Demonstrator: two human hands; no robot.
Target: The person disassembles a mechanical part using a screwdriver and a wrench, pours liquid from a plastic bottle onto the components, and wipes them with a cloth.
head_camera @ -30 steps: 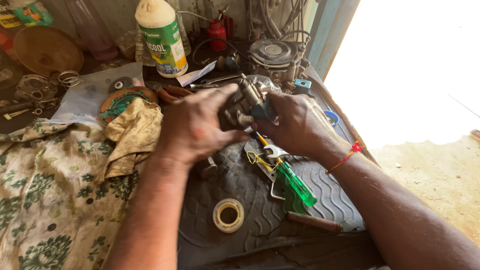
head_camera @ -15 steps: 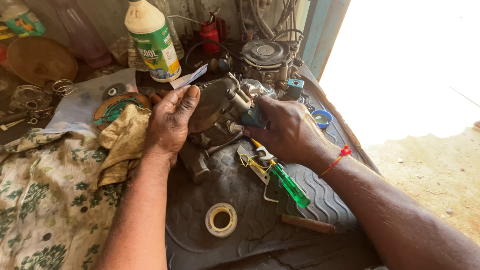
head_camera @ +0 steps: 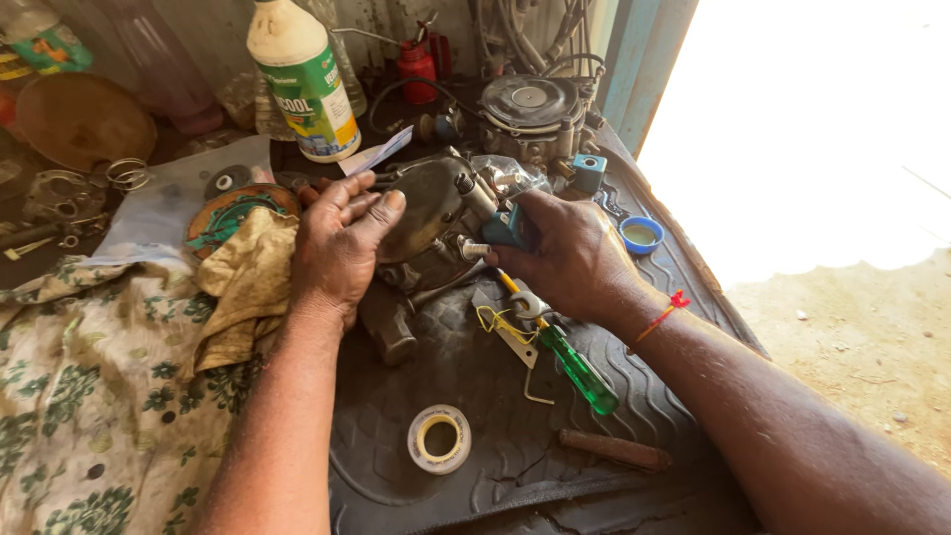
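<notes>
Metal housing (head_camera: 428, 213), tipped up since a moment ago, leans against the left hand's (head_camera: 342, 243) open fingers; the right hand (head_camera: 565, 258) grips its blue fitting (head_camera: 507, 228), screwdriver (head_camera: 575, 367) just below.

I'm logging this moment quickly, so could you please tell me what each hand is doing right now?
Left hand: open, fingers flat against the round metal housing.
Right hand: closed around the blue part on that housing.
</notes>
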